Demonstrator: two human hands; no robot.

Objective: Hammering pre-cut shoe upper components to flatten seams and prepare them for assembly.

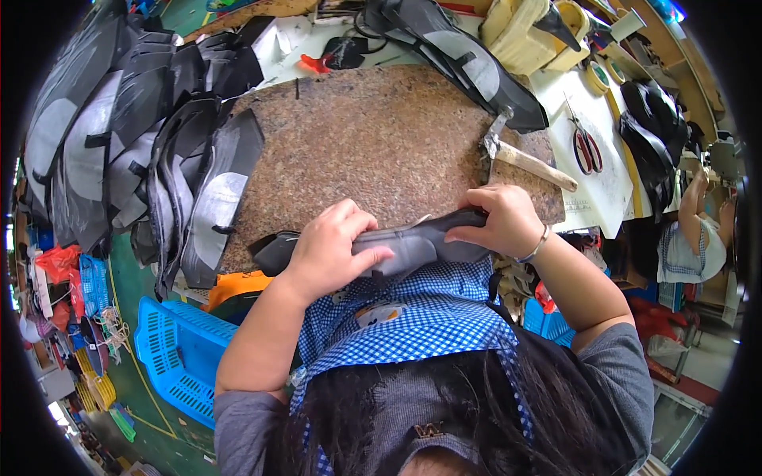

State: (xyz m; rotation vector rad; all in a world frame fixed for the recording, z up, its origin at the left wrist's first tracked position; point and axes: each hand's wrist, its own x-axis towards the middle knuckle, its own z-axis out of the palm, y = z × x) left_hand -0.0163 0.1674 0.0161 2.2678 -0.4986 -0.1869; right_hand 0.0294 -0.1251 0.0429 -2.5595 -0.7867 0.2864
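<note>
A black leather shoe or boot upper piece (401, 251) is held across the near edge of the brown stone slab (373, 143). My left hand (337, 242) grips its left part, thumb on the near face and fingers over the top. At the piece's right end, my right hand (504, 220) pinches it between thumb and fingers. Beyond the right hand lies a hammer (532, 163) with a wooden handle, its metal head on the slab. Part of the black piece is hidden under both hands.
Stacks of black and grey cut pieces (214, 206) crowd the left; more (468, 67) lie on the slab's far right. Scissors (586, 143) rest on the white table at right. A blue basket (178, 353) stands lower left. Another person's arm (693, 206) shows far right.
</note>
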